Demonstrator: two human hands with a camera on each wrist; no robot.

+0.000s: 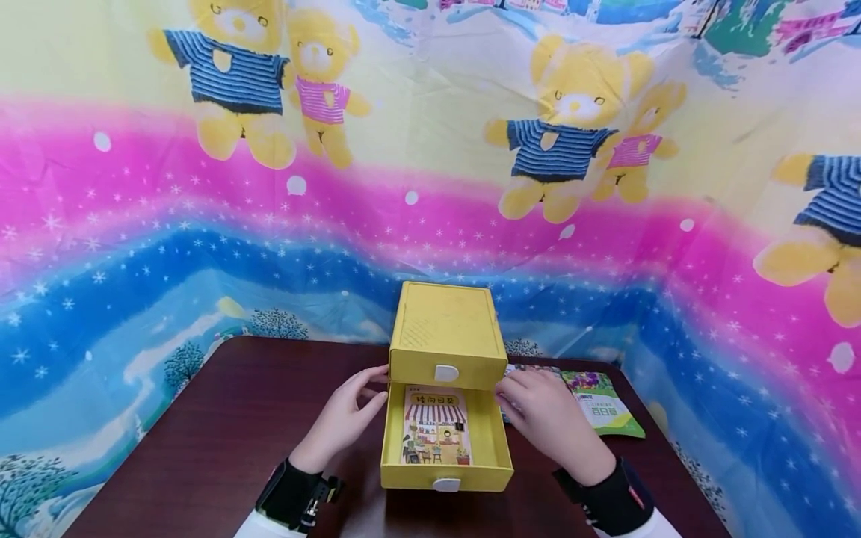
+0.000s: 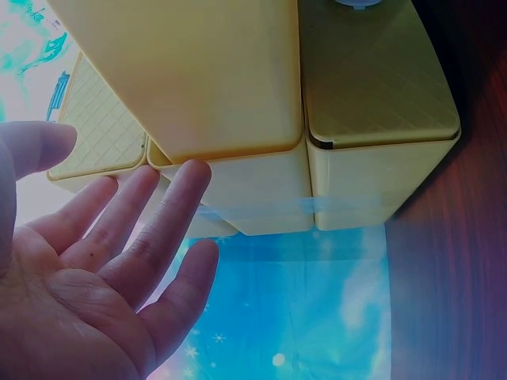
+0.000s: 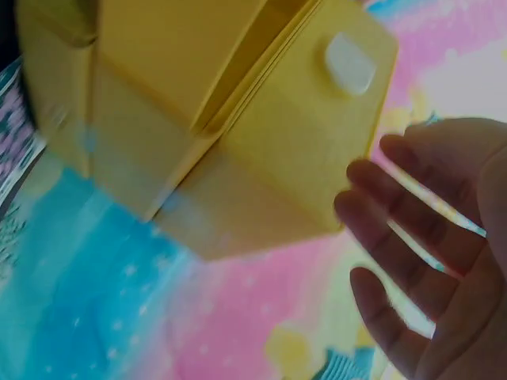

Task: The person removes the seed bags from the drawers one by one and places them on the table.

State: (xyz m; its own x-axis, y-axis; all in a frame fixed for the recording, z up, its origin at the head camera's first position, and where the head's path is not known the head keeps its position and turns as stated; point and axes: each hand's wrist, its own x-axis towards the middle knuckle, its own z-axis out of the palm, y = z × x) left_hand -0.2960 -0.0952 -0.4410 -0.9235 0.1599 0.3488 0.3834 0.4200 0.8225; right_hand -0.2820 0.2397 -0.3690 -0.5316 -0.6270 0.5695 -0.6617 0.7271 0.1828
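Note:
A yellow drawer cabinet (image 1: 445,321) with white knobs stands on the table. Below its top drawer, another drawer (image 1: 494,444) is pulled out toward me. Inside lies a flat printed packet (image 1: 436,430) with a striped awning and a sunflower-style label. My left hand (image 1: 343,418) is at the cabinet's left side, fingertips right at its edge, thumb near the pulled-out drawer. On the opposite side, my right hand (image 1: 541,415) has its fingertips close to the cabinet's right edge. Both wrist views show the fingers relaxed and spread, with nothing in them.
A green packet (image 1: 608,411) and other colourful packets lie on the dark brown table (image 1: 269,396) to the right, partly hidden behind my right hand. A printed bear curtain (image 1: 417,149) hangs behind and around the table.

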